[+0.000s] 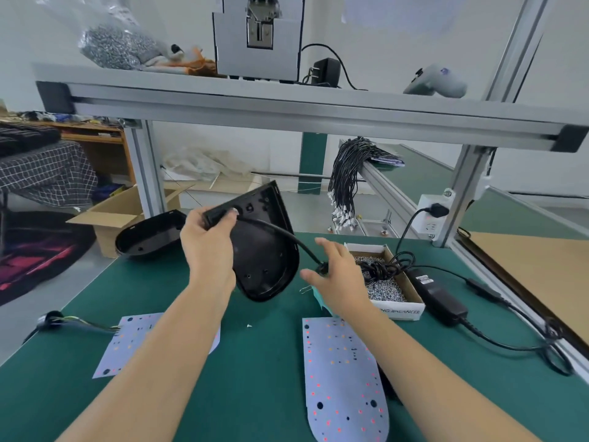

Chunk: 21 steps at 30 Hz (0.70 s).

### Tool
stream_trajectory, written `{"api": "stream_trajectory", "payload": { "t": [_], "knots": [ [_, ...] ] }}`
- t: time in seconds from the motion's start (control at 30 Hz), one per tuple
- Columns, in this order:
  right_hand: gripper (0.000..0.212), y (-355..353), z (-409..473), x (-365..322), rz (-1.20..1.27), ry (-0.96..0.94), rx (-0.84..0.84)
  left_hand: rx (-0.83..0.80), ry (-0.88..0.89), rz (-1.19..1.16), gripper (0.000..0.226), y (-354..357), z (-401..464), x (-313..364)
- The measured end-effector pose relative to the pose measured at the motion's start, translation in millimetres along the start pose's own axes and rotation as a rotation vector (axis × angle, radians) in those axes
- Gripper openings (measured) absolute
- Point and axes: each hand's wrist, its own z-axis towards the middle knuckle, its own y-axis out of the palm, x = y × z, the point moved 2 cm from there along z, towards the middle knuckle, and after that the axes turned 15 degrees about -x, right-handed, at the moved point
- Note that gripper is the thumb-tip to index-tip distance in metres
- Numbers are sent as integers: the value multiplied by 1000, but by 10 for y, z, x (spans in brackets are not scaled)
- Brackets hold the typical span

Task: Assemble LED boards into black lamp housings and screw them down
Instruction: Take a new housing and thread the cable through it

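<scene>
The black lamp housing (264, 250) is hanging tilted above the green bench (261, 362), hollow side facing the camera, its narrow end gripped by the left hand (208, 240). That hand's fingers (234, 211) are curling over the housing's upper edge; the rest of them are hidden behind it. A black cable (287, 236) is running out of the housing towards the right hand (338, 279), whose fingers are spread and relaxed beside the cable's knotted end; whether they are touching it is hard to make out. Both forearms are reaching forward from the bottom edge. Under the right forearm an LED board (344, 393) is lying flat, cut off at the bottom; under the left forearm another LED board (134, 342) is partly hidden. Beyond the left hand a second housing (149, 236) is sitting at the bench edge. Just right of the right hand, a screw box (392, 282) is standing.
</scene>
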Motion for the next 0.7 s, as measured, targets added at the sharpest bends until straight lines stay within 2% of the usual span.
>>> {"api": "stream_trajectory", "payload": {
  "t": [0.07, 0.13, 0.17, 0.23, 0.3, 0.43, 0.5, 0.6, 0.7],
  "knots": [
    [60, 78, 90, 49, -48, 8, -100, -13, -2, 19, 15, 17, -15, 15],
    [36, 113, 149, 108, -85, 46, -159, -14, -3, 26, 15, 24, -35, 35],
    [25, 97, 158, 139, -27, 59, -155, -11, -2, 38, 15, 13, -44, 42],
    [20, 3, 145, 170, 204, 27, -68, -20, 9, 90, 15, -11, -74, 45],
    [20, -189, 110, 119, 273, -57, 83, -35, 9, 158, 15, -22, -122, 5],
    [17, -564, 2, -202, -83, -304, 320, -55, -45, 211, 11, 45, -208, -94],
    [10, -608, -17, -428, -193, -447, 369, -71, -72, 182, 8, 136, -244, -113],
    [7, -411, -14, -709, -190, -639, 290, -109, -69, 107, 12, 286, -300, -94],
    [18, -235, 7, -715, -37, -629, 118, -97, -67, 57, 16, 319, -302, -38]
  ]
}}
